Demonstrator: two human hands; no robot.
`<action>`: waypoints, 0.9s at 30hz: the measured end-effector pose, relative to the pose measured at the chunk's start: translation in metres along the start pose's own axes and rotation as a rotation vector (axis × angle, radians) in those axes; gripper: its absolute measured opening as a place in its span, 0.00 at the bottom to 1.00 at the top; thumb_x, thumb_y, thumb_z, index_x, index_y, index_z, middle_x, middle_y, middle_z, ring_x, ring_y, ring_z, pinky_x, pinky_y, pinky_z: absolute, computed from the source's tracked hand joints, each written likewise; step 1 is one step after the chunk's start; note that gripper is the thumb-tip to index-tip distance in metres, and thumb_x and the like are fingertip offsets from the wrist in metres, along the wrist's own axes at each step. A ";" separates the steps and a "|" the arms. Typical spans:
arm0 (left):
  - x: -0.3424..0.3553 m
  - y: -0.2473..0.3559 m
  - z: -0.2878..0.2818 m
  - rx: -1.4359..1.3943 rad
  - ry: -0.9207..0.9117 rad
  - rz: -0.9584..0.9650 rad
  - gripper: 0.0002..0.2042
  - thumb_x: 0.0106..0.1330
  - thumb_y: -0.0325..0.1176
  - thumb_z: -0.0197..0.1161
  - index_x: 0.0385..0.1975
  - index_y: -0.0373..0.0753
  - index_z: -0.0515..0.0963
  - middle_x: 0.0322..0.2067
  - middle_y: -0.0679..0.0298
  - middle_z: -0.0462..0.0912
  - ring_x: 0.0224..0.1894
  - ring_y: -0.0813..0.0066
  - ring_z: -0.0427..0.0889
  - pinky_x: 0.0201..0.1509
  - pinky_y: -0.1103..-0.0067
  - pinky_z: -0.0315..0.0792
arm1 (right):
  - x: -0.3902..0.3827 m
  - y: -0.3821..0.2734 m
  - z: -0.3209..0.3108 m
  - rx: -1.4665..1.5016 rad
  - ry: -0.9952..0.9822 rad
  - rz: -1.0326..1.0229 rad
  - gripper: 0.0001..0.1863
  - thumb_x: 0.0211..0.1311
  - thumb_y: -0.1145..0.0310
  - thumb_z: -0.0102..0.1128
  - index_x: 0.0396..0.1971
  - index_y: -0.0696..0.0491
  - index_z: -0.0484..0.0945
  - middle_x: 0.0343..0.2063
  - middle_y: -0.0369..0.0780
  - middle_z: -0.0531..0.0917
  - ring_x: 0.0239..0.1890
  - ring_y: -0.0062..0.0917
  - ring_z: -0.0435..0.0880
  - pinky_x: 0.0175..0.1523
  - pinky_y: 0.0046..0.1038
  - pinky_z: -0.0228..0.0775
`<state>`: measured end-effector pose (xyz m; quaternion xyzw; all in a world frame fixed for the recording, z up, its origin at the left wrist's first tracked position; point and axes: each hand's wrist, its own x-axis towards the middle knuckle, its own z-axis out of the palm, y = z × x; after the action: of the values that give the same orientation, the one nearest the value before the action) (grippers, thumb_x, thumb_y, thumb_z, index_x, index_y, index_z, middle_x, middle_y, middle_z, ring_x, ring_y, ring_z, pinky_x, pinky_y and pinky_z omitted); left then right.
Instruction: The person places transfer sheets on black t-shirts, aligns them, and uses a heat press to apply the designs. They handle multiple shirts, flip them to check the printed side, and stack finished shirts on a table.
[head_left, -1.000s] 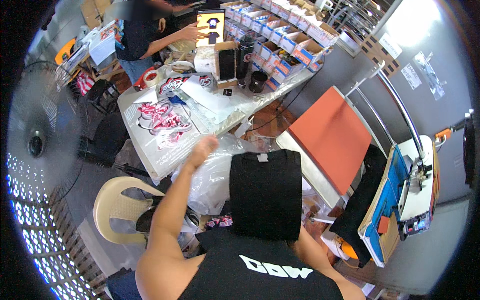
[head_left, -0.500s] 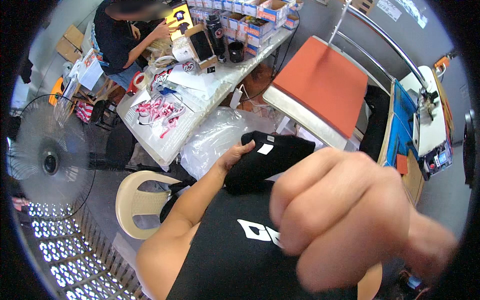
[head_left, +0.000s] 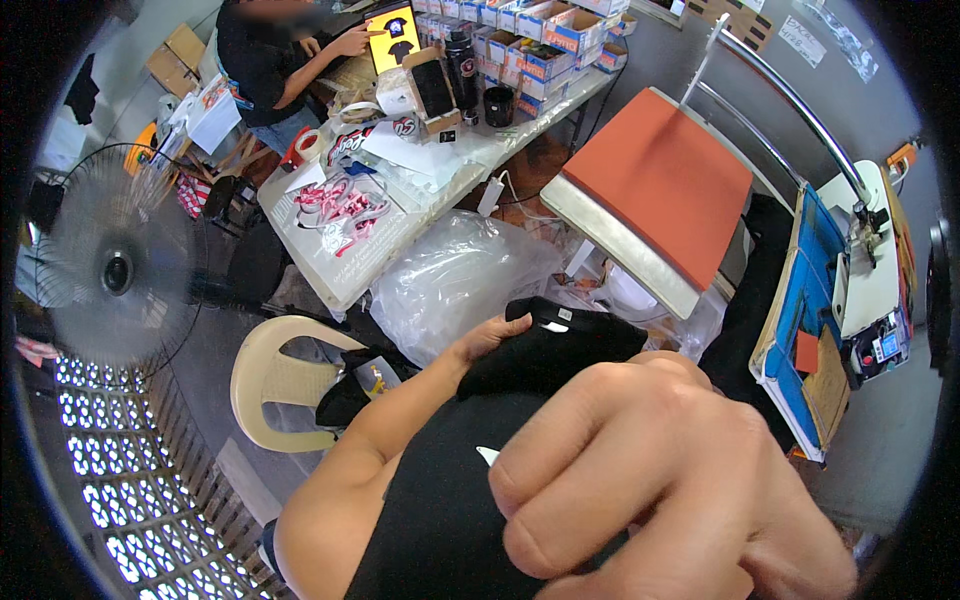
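**Black garment (head_left: 545, 365), pinched at its left corner, before your chest**

Left hand (head_left: 490, 335): yours, thumb and fingers pinching the cloth; if that pinch slackens, the corner could slip and the cloth bunch. Right hand (head_left: 640, 460): yours, raised high, fingers curled and pressed together; whether they pinch anything, cannot tell. Held there, it could hide the cloth from you.

Surface and room: caged fan (head_left: 118, 272), far left. Cream plastic chair (head_left: 250, 400), dark items on its seat. Co-worker (head_left: 262, 75), standing beyond the table (head_left: 505, 148), which carries papers and stacked boxes (head_left: 548, 68). Clear plastic bag (head_left: 450, 270), against the table's near side. Orange-red flat pad (head_left: 660, 185) on a metal-edged platen, right.
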<state>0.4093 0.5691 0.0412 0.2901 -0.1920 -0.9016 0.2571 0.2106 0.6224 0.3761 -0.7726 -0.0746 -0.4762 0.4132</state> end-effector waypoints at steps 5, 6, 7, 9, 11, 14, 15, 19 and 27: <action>-0.002 -0.007 0.011 -0.020 -0.004 0.020 0.20 0.78 0.40 0.63 0.62 0.34 0.76 0.53 0.54 0.87 0.51 0.64 0.89 0.59 0.68 0.83 | 0.002 -0.007 0.001 -0.025 -0.018 -0.002 0.09 0.68 0.71 0.66 0.46 0.52 0.80 0.26 0.40 0.81 0.19 0.28 0.78 0.24 0.30 0.70; -0.003 -0.007 0.012 -0.025 -0.015 0.016 0.20 0.78 0.40 0.63 0.62 0.34 0.76 0.53 0.54 0.87 0.51 0.64 0.89 0.59 0.68 0.83 | 0.003 -0.009 0.000 -0.029 -0.027 -0.008 0.09 0.68 0.71 0.66 0.45 0.53 0.80 0.26 0.40 0.81 0.19 0.28 0.78 0.24 0.30 0.70; -0.003 -0.007 0.012 -0.032 -0.021 0.012 0.20 0.78 0.40 0.63 0.62 0.34 0.76 0.53 0.54 0.87 0.51 0.64 0.89 0.59 0.68 0.83 | 0.005 -0.011 0.000 -0.032 -0.030 -0.012 0.09 0.67 0.71 0.66 0.45 0.53 0.80 0.26 0.40 0.81 0.20 0.28 0.78 0.24 0.30 0.70; -0.004 -0.005 0.014 -0.040 -0.035 0.002 0.20 0.78 0.40 0.63 0.62 0.34 0.76 0.53 0.54 0.87 0.51 0.64 0.89 0.59 0.68 0.83 | 0.008 -0.012 0.002 -0.049 -0.026 -0.035 0.09 0.67 0.71 0.67 0.44 0.54 0.81 0.26 0.40 0.81 0.20 0.28 0.78 0.25 0.30 0.70; -0.003 -0.004 0.017 -0.054 -0.046 -0.001 0.20 0.78 0.40 0.63 0.62 0.34 0.76 0.53 0.54 0.87 0.51 0.64 0.89 0.58 0.68 0.83 | 0.007 -0.006 0.004 -0.062 0.010 -0.081 0.08 0.66 0.72 0.67 0.43 0.55 0.81 0.26 0.39 0.81 0.20 0.29 0.78 0.25 0.30 0.70; -0.004 -0.002 0.022 -0.062 -0.064 0.010 0.20 0.78 0.40 0.63 0.62 0.34 0.76 0.53 0.54 0.87 0.50 0.63 0.89 0.58 0.68 0.83 | -0.007 0.029 0.008 -0.167 0.178 -0.121 0.08 0.65 0.72 0.68 0.42 0.56 0.82 0.26 0.39 0.81 0.21 0.29 0.78 0.26 0.30 0.71; -0.005 -0.002 0.023 -0.061 -0.064 0.014 0.20 0.78 0.40 0.63 0.62 0.34 0.76 0.53 0.54 0.87 0.50 0.63 0.89 0.58 0.68 0.83 | -0.018 0.042 0.005 -0.235 0.187 -0.007 0.08 0.65 0.72 0.68 0.41 0.56 0.82 0.26 0.39 0.81 0.21 0.29 0.79 0.26 0.30 0.71; -0.010 0.000 0.025 -0.079 -0.086 0.067 0.21 0.78 0.40 0.63 0.63 0.34 0.76 0.53 0.54 0.87 0.50 0.63 0.89 0.58 0.68 0.84 | -0.088 0.105 -0.021 -0.686 -0.008 0.658 0.18 0.65 0.73 0.65 0.55 0.56 0.82 0.37 0.46 0.85 0.39 0.44 0.86 0.46 0.38 0.78; -0.008 -0.003 0.054 0.421 0.087 0.446 0.13 0.73 0.27 0.69 0.55 0.36 0.84 0.45 0.65 0.88 0.47 0.81 0.83 0.54 0.79 0.79 | -0.214 0.097 0.001 -0.757 0.172 1.101 0.14 0.63 0.76 0.67 0.49 0.59 0.85 0.42 0.49 0.87 0.46 0.46 0.88 0.52 0.39 0.79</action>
<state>0.3806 0.5867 0.0844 0.3262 -0.4224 -0.7499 0.3909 0.1465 0.6197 0.1498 -0.7487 0.5355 -0.2493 0.3008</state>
